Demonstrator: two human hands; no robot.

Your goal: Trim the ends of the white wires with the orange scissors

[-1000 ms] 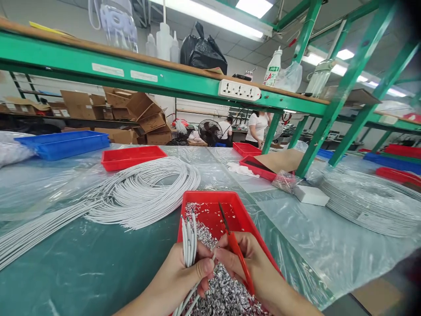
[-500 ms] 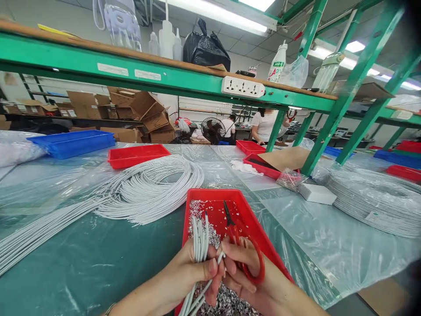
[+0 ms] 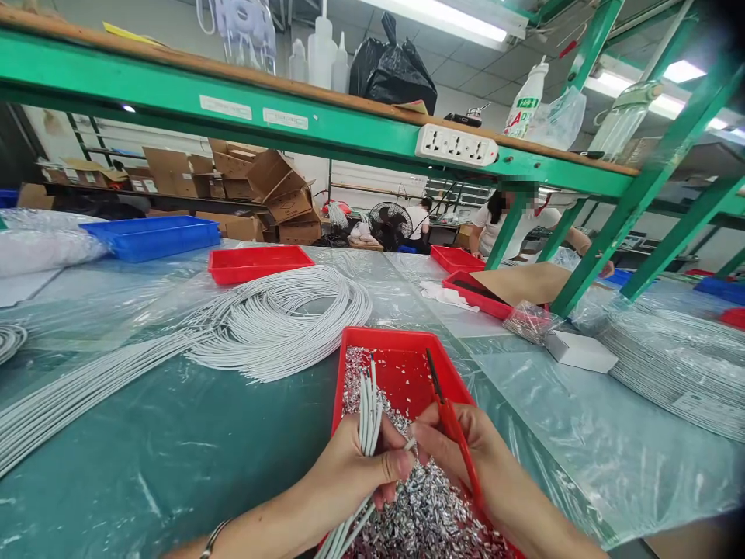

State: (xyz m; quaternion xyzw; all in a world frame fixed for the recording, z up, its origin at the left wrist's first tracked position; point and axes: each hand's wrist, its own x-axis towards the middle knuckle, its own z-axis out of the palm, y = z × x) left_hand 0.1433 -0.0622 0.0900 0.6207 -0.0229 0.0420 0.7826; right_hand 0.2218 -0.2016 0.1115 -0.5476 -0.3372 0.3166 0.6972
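Note:
In my left hand [image 3: 358, 466] is a bundle of thin white cables [image 3: 369, 415], ends pointing up, their lengths trailing down past my palm. One cable end sticks out sideways between the left thumb and fingers, toward my right hand [image 3: 474, 442]. A pair of scissors [image 3: 459, 439] with red handles is tucked in that right hand, blades upward. My right thumb and forefinger pinch at the tip of the single cable; what exactly lies between them is too small to see. Beneath both hands is a red tray [image 3: 407, 335] holding silvery scraps [image 3: 424, 508].
A large coil of white cable [image 3: 279, 334] lies left of the tray. Behind it are a red tray [image 3: 261, 264] and a blue tray [image 3: 157, 237]. To the right are a white box [image 3: 580, 351] and another coil [image 3: 687, 373]. A green shelf [image 3: 349, 128] spans above; a person [image 3: 518, 225] is beyond.
My right hand has moved a little right, away from the left one, and turned, so the scissors are now seen more edge-on. The view has shifted slightly left.

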